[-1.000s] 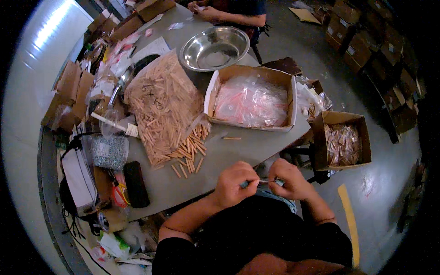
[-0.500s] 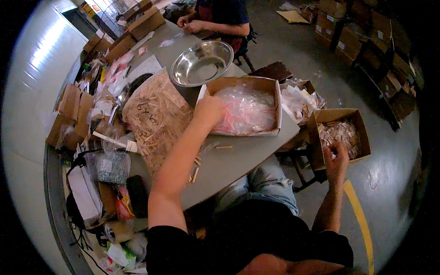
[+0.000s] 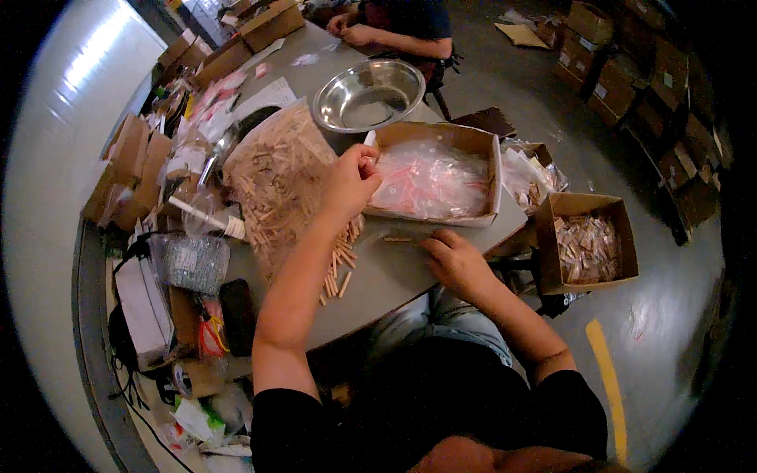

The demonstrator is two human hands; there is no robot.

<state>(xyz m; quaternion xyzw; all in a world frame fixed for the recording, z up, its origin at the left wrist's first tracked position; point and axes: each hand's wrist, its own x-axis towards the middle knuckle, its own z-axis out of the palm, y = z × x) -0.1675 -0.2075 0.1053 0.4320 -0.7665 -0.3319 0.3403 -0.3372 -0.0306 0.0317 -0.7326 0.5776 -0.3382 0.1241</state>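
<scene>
My left hand (image 3: 349, 185) is at the left wall of a cardboard box (image 3: 490, 206) that holds many clear plastic bags (image 3: 438, 181) with red marks. Its fingers are pinched together, but what lies between them is hidden. Over the table's near edge, my right hand (image 3: 459, 266) has its fingers curled down toward the tabletop, closed around something too small to make out. Just left of its fingertips lies a single short wooden stick (image 3: 397, 240). Beside my left forearm, a large clear bag (image 3: 276, 169) of wooden sticks spills several loose sticks (image 3: 341, 264) onto the table.
A steel basin (image 3: 369, 96) stands behind the box. At the right, a carton (image 3: 552, 264) contains small packed bags. Boxes and clutter (image 3: 193, 268) crowd the left side. Across the table sits another person (image 3: 406, 31). Stacked cartons (image 3: 619, 91) stand at the far right.
My right hand has come from the carton at the right to the table beside the lone stick. My left hand has drawn slightly back from the bags to the box's left wall.
</scene>
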